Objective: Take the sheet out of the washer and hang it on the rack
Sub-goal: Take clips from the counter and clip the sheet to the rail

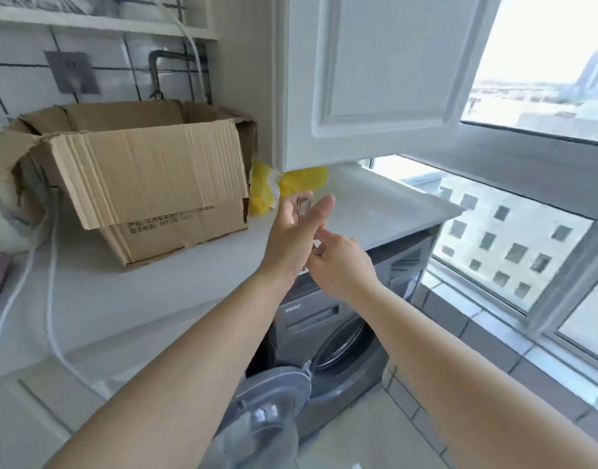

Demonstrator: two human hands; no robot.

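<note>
Head view: washer [328,336] at lower centre, door [270,397] swung open; sheet not visible (drum interior dark). Risk, as a judgement: knee could knock the door. Left hand [290,231] pinches a small clear item [304,207]; right hand [341,262], fingers loosely extended, touches it.
</note>
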